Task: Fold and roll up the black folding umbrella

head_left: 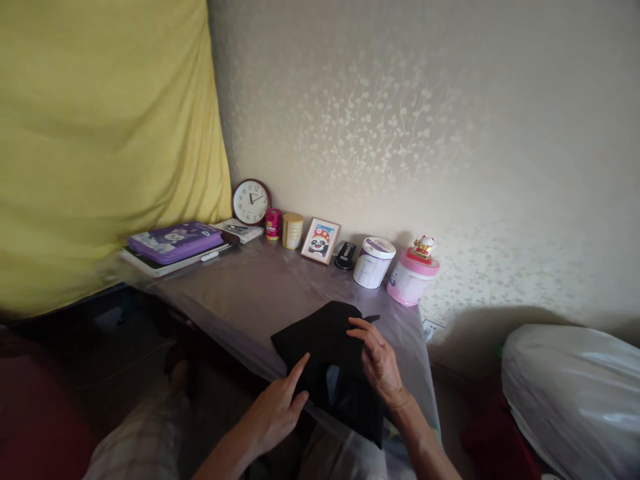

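Observation:
A flat black piece, which looks like folded cloth or a soft pouch (320, 340), lies at the near edge of the table and hangs over it. A pale grey patch shows on its lower part, and a short black strip sticks out at its far right. My left hand (275, 410) is at its near left edge, index finger stretched along it and thumb apart. Over its right side is my right hand (379, 360), index finger extended and the other fingers bent. I see nothing gripped in either hand; the right fingertips touch or nearly touch the black material.
Along the wall stand a round clock (251, 202), a pink tin (273, 224), a yellow-lidded jar (293, 231), a panda picture frame (321, 241), a black device (345, 255), a white tub (374, 263) and a pink tub (411, 280) bearing a figurine. Left is a purple case (175, 243); right, a plastic-covered bundle (575, 393).

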### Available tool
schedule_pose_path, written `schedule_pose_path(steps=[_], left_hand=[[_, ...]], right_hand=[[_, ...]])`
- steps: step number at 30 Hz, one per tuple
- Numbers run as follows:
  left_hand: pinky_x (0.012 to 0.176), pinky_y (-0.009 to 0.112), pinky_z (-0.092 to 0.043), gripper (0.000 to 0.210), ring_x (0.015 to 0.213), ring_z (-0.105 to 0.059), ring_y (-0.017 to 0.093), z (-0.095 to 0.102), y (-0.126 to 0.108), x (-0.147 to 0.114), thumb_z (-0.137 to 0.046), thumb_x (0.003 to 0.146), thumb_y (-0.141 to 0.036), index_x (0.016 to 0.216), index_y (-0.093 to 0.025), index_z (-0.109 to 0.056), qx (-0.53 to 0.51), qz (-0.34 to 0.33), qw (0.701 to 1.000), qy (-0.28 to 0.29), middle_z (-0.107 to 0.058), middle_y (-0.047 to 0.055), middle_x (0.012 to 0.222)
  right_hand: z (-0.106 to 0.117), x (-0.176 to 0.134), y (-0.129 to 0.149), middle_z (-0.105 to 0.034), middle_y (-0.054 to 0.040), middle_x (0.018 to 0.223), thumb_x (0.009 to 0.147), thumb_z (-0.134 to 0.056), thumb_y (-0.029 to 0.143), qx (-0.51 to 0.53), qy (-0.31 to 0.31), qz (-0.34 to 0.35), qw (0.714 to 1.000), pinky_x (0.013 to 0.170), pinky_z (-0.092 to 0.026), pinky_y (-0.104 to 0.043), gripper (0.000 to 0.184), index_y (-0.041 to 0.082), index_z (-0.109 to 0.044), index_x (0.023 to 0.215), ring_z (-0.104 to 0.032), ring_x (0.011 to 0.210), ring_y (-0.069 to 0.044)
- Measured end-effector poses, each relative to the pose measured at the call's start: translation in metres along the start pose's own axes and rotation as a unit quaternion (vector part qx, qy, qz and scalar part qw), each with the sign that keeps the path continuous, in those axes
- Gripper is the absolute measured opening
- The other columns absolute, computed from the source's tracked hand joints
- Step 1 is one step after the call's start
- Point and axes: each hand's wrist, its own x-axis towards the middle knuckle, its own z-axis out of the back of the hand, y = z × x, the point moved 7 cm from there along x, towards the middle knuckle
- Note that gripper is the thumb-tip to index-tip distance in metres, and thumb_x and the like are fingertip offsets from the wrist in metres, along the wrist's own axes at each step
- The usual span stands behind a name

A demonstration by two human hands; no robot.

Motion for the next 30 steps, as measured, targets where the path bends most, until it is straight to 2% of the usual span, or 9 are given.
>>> schedule_pose_path(steps=[3,6,10,16,19,21,23,27,30], left_hand=[[0.083,0.032,-0.044,0.057,0.091,-0.063,0.020,0.001,0.003,0.001,-0.032,0.089,-0.032,0.143,-0.025,-0.015,-0.020,0.004,1.000,0.007,-0.066,0.007,0.105],[0.085,0.032,-0.043,0.058,0.097,-0.061,0.021,0.000,0.003,0.003,-0.034,0.088,-0.032,0.143,-0.022,-0.017,-0.016,-0.010,1.000,0.002,-0.063,0.010,0.113],[0.085,0.030,-0.043,0.058,0.098,-0.061,0.021,-0.004,0.000,0.003,-0.032,0.088,-0.030,0.142,-0.013,-0.019,0.039,-0.016,0.999,-0.004,-0.064,0.013,0.108],[0.083,0.032,-0.044,0.055,0.097,-0.062,0.024,-0.006,-0.003,0.000,-0.029,0.090,-0.032,0.141,-0.012,-0.024,0.102,0.001,0.995,-0.009,-0.063,0.016,0.110],[0.080,0.033,-0.045,0.060,0.092,-0.063,0.024,-0.005,-0.005,-0.005,-0.027,0.090,-0.030,0.144,-0.010,-0.008,0.108,0.005,0.994,-0.030,-0.064,0.016,0.109],[0.079,0.031,-0.046,0.066,0.088,-0.064,0.022,-0.004,-0.007,-0.008,-0.028,0.090,-0.027,0.143,-0.013,0.009,0.106,0.004,0.993,-0.053,-0.063,0.014,0.109],[0.077,0.030,-0.047,0.071,0.084,-0.065,0.020,-0.005,-0.010,-0.010,-0.031,0.090,-0.026,0.141,-0.020,0.017,0.128,-0.003,0.990,-0.060,-0.063,0.010,0.106],[0.068,0.032,-0.048,0.069,0.077,-0.065,0.021,-0.011,-0.013,-0.009,-0.033,0.089,-0.021,0.141,-0.035,0.009,0.231,-0.009,0.972,-0.031,-0.062,0.007,0.096],[0.064,0.033,-0.048,0.066,0.073,-0.066,0.022,-0.014,-0.012,-0.006,-0.029,0.089,-0.016,0.141,-0.039,0.005,0.259,-0.008,0.966,-0.020,-0.062,0.007,0.091]], right_hand=[[-0.015,0.016,-0.003,-0.053,-0.0091,0.122,0.083,-0.033,0.004,0.004,0.002,0.011,1.000,0.092,-0.046,-0.035,0.036,0.021,-0.054,0.107,-0.052,0.112,-0.017],[-0.034,0.026,-0.007,-0.053,-0.0093,0.122,0.083,-0.036,0.005,-0.006,0.010,0.025,1.000,0.094,-0.045,-0.035,0.034,0.021,-0.054,0.107,-0.052,0.113,-0.017],[-0.059,0.032,-0.013,-0.054,-0.0087,0.122,0.084,-0.038,0.006,-0.040,0.019,0.022,0.999,0.094,-0.046,-0.032,0.031,0.020,-0.057,0.104,-0.053,0.112,-0.017],[-0.085,0.034,-0.018,-0.054,-0.0079,0.121,0.089,-0.041,0.013,-0.109,0.055,0.015,0.992,0.089,-0.048,-0.027,0.024,0.020,-0.060,0.101,-0.058,0.104,-0.016],[-0.089,0.035,-0.019,-0.054,-0.0069,0.123,0.089,-0.043,0.014,-0.150,0.088,0.012,0.985,0.083,-0.051,-0.026,0.021,0.021,-0.060,0.100,-0.061,0.098,-0.016],[-0.090,0.036,-0.019,-0.054,-0.0068,0.124,0.089,-0.044,0.015,-0.169,0.106,0.012,0.980,0.079,-0.052,-0.025,0.020,0.021,-0.060,0.099,-0.062,0.094,-0.016],[-0.091,0.037,-0.019,-0.054,-0.0070,0.124,0.090,-0.043,0.017,-0.180,0.113,0.012,0.977,0.076,-0.052,-0.025,0.021,0.021,-0.061,0.099,-0.063,0.091,-0.016],[-0.092,0.039,-0.018,-0.055,-0.0071,0.123,0.091,-0.040,0.018,-0.188,0.119,0.020,0.975,0.072,-0.053,-0.025,0.023,0.022,-0.062,0.098,-0.064,0.087,-0.016],[-0.093,0.040,-0.017,-0.056,-0.0073,0.121,0.091,-0.040,0.018,-0.188,0.119,0.020,0.975,0.071,-0.053,-0.025,0.023,0.022,-0.062,0.097,-0.064,0.085,-0.016]])
